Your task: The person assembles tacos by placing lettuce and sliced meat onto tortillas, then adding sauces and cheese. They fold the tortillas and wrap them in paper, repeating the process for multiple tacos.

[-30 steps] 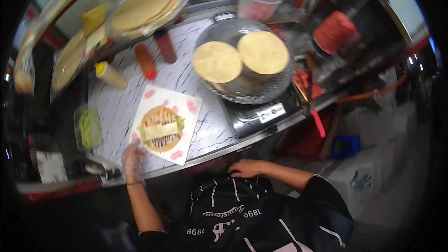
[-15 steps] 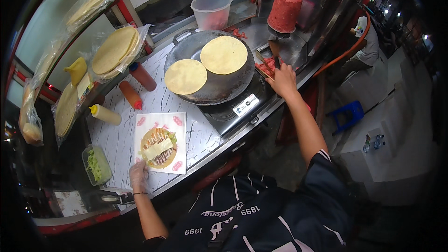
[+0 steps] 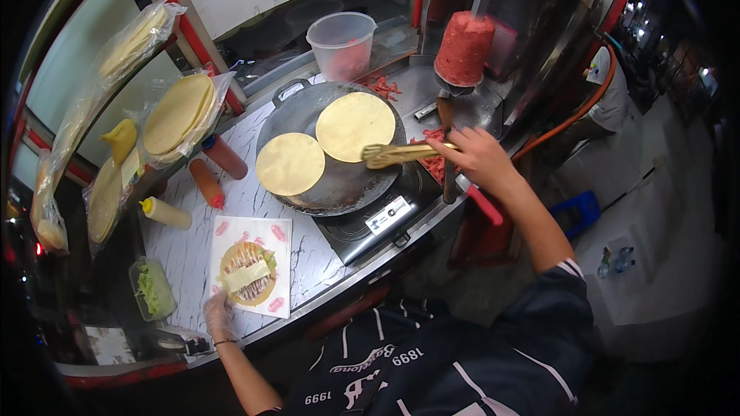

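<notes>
White paper sheet at 7 o'clock carries a filled tortilla; your gloved left hand rests spread at its corner. Your right hand grips yellow tongs over the pan holding two tortillas.

1. The right hand, low by the body a second ago, has gone up to the griddle side and now grips wooden tongs (their tips over the pan rim).
2. The left hand has slipped from the paper's corner to the counter edge.

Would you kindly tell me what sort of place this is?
Most likely a street food stall: tortillas warm on a round griddle, a vertical spit of red meat stands behind it, and sauce bottles sit on the marble counter.
</notes>
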Action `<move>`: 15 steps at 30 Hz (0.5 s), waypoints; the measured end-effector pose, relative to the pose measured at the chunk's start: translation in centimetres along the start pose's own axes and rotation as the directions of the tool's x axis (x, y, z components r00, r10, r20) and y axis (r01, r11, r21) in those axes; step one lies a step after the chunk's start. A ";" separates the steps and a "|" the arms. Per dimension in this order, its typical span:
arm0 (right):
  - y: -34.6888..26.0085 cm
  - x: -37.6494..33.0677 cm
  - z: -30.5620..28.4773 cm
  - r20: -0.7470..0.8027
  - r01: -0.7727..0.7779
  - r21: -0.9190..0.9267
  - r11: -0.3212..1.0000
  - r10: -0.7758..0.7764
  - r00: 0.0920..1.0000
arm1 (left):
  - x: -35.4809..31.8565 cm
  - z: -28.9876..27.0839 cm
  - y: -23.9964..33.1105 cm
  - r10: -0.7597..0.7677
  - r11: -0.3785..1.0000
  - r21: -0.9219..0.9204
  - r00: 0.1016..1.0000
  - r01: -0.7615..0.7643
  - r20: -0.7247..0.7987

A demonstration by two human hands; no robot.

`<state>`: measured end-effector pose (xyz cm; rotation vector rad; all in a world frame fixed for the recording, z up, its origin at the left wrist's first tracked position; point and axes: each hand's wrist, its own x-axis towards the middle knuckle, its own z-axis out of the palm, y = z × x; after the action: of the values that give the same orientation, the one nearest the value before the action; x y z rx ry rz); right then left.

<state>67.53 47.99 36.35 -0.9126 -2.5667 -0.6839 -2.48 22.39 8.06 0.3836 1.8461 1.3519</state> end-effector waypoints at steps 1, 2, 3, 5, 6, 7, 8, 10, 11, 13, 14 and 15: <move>-0.2 1.6 1.4 -0.072 0.026 -0.016 1.000 -0.027 0.997 | -0.4 0.3 0.5 -0.007 1.000 0.016 1.000 0.007 -0.008; -0.2 3.2 2.8 -0.086 0.049 -0.007 0.999 -0.049 0.995 | -0.8 0.6 1.0 0.003 1.000 0.030 1.000 -0.002 -0.015; -0.2 4.8 4.0 -0.111 0.062 0.013 0.998 -0.060 0.992 | -1.3 0.7 1.4 -0.002 0.999 0.051 1.000 0.003 -0.027; 1.4 7.4 5.1 -0.141 0.042 0.036 0.998 -0.037 0.989 | -2.0 0.9 1.9 -0.013 1.000 0.024 0.999 0.014 -0.040; 2.8 8.2 4.9 -0.136 0.005 0.043 0.999 0.001 0.991 | -2.2 1.0 1.9 -0.001 1.000 0.009 0.999 0.001 -0.043; 4.4 8.9 4.4 -0.051 -0.073 0.036 0.997 0.074 0.996 | -2.4 1.1 1.8 -0.010 1.000 0.009 0.997 0.011 -0.071; 6.3 9.6 3.8 -0.127 -0.087 0.110 0.990 0.101 0.987 | -2.4 1.3 1.7 -0.008 0.997 -0.083 0.999 0.003 -0.052; 8.6 10.4 3.1 -0.118 -0.184 0.235 0.954 0.216 0.969 | -2.5 1.5 1.4 -0.019 0.996 -0.086 0.994 0.010 -0.107; 9.2 10.6 3.1 -0.118 -0.217 0.301 0.929 0.262 0.958 | -2.6 1.6 1.2 -0.028 0.995 -0.101 0.992 0.015 -0.125; 9.3 10.4 3.8 -0.089 -0.262 0.401 0.878 0.322 0.942 | -2.7 1.9 1.1 -0.022 0.993 -0.121 0.991 0.006 -0.130; 8.6 9.9 4.5 -0.064 -0.274 0.434 0.858 0.333 0.941 | -2.7 2.0 1.1 -0.012 0.990 -0.142 0.991 -0.007 -0.132; 7.9 9.2 5.4 -0.045 -0.282 0.469 0.837 0.341 0.939 | -2.9 2.2 1.1 -0.004 0.986 -0.165 0.991 -0.019 -0.134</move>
<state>65.16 60.84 38.61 -1.0440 -2.2376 -0.0300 0.75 22.40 10.02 0.2179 1.8244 1.5568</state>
